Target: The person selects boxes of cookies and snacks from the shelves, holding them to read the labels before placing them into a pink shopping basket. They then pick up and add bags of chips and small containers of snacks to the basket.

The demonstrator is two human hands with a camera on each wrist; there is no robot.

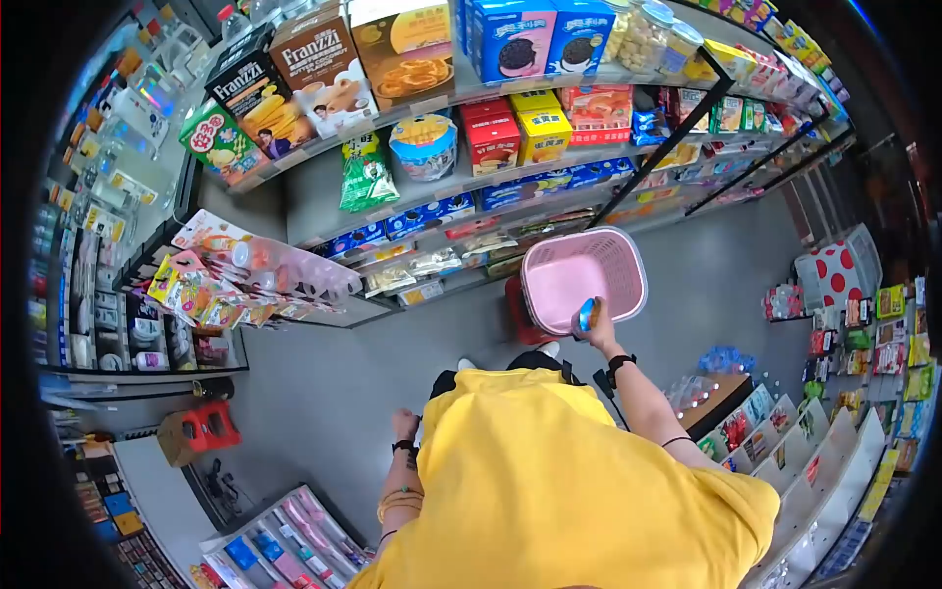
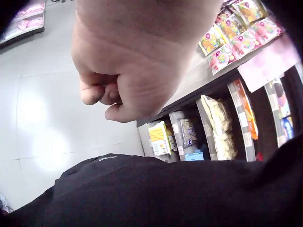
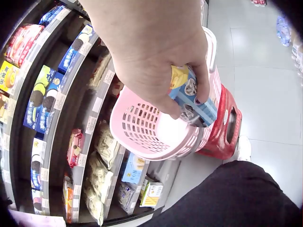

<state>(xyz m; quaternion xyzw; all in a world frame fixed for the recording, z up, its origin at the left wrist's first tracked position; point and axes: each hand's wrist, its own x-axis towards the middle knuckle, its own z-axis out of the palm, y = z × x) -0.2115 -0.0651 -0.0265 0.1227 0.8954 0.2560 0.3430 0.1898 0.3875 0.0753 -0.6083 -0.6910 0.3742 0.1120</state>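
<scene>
A small blue and yellow packet is gripped between the thumb and fingers of the right hand, over the pink basket. From the head view, the same hand holds the packet at the near right rim of the basket, whose visible inside shows bare pink. The left hand hangs beside the body, away from the shelves. In the left wrist view the left hand has curled fingers and nothing visible in them.
Shelves of boxed biscuits and snacks curve across the front. Under the basket is a red basket or stand. Hanging packets jut out at left. A low display rack stands behind at left, and white bins at right.
</scene>
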